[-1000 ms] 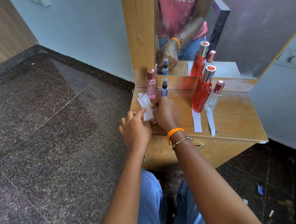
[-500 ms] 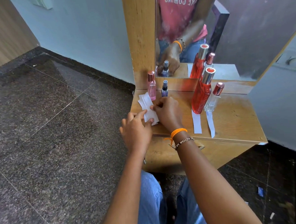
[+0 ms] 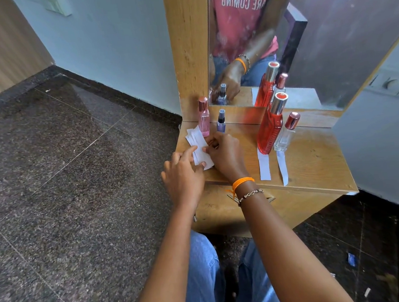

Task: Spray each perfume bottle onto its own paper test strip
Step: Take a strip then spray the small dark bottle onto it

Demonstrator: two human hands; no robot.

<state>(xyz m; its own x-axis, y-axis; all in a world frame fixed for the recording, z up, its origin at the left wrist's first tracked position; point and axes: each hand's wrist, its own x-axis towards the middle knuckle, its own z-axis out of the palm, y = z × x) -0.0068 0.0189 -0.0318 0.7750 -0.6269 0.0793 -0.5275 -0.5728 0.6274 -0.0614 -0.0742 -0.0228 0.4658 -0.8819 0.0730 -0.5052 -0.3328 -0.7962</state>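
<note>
A small stack of white paper strips point(image 3: 198, 143) lies at the left end of the wooden shelf point(image 3: 311, 162). My left hand point(image 3: 184, 176) and my right hand point(image 3: 225, 155) both pinch at this stack, fingers closed on the paper. Behind them stand a pink bottle point(image 3: 203, 117) and a small purple bottle point(image 3: 221, 122). To the right, a tall red bottle point(image 3: 270, 127) and a clear bottle with a rose cap point(image 3: 285, 134) each stand at the top of a single white strip: one strip point(image 3: 264, 167) below the red bottle, another strip point(image 3: 283, 168) below the clear one.
A mirror point(image 3: 304, 31) in a wooden frame rises behind the shelf and reflects the bottles and my hand. A white wall closes in at the right. Dark granite floor point(image 3: 63, 188) spreads to the left and below. My knees in blue jeans are under the shelf.
My hands stay on the strip stack; the fingers have shifted slightly, working the papers apart. The bottles and the two laid strips have not moved.
</note>
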